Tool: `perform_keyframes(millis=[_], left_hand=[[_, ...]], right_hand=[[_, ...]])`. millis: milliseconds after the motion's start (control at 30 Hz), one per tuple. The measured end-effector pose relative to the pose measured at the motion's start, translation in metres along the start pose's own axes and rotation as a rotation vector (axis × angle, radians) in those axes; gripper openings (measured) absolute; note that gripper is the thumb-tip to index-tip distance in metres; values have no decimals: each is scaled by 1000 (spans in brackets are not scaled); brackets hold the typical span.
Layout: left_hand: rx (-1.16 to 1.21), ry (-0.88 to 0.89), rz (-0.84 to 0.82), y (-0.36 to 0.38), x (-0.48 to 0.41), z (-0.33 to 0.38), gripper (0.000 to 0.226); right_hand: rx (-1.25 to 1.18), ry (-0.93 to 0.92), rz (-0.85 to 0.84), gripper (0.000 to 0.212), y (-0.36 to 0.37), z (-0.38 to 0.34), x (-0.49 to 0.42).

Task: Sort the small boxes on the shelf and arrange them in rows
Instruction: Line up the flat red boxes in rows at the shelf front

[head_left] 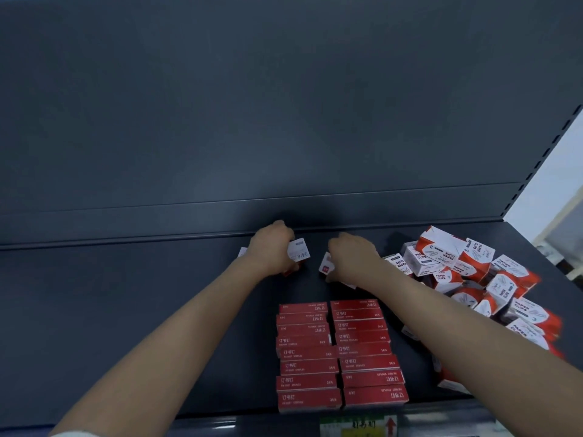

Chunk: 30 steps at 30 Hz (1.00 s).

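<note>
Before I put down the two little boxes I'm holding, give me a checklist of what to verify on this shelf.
1. Left hand grips the small white-ended box marked 24/6: ok.
2. Right hand holds the second small red-and-white box: ok, though the hand hides most of it.
3. Second box is the same kind as the first: cannot tell.
4. Flat red staple boxes lie in two side-by-side columns: ok.
5. Dark grey metal shelf has bare room behind those columns: ok.
6. White-and-red paper clip boxes arranged in rows: not ok, they are a jumbled heap on the right.
</note>
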State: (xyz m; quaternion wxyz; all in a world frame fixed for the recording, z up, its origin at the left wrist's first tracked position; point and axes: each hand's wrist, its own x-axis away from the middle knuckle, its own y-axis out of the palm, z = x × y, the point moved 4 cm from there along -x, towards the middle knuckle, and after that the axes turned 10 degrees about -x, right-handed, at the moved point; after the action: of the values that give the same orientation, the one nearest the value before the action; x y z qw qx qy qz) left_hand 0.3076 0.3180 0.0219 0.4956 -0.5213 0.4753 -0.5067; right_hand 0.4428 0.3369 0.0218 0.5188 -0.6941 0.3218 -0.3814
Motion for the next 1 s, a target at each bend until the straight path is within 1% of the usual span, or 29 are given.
perform_keyframes(millis=[100,200,300,400,567,700,867,933,967,1000], left_hand=[[90,-6,1,-2,4,2,49],[134,-6,56,-9,12,-2,34],[164,15,98,-16,27,-6,25],[183,88,24,-14,43,1,22],[217,194,-126,-3,56,14,21],[292,251,-252,3,60,20,18],[313,272,-284,11,61,20,18],[343,246,-262,9,61,17,20],[343,185,-187,5,57,11,21],[308,79,-64,-1,52,0,21]], right_hand=[[-41,-25,41,46,2,-1,0],[-111,-60,76,33,-6,2,6],[-154,-153,43,23,-18,10,20],[-169,-220,-52,23,-24,12,34],[-193,-301,-259,23,-16,9,45],[-181,-320,-331,23,-13,7,47],[-169,-300,-389,24,-8,7,47],[-160,-295,-392,25,-10,6,44],[-172,-284,-366,26,-13,5,39],[-200,-261,-313,26,-18,3,32]])
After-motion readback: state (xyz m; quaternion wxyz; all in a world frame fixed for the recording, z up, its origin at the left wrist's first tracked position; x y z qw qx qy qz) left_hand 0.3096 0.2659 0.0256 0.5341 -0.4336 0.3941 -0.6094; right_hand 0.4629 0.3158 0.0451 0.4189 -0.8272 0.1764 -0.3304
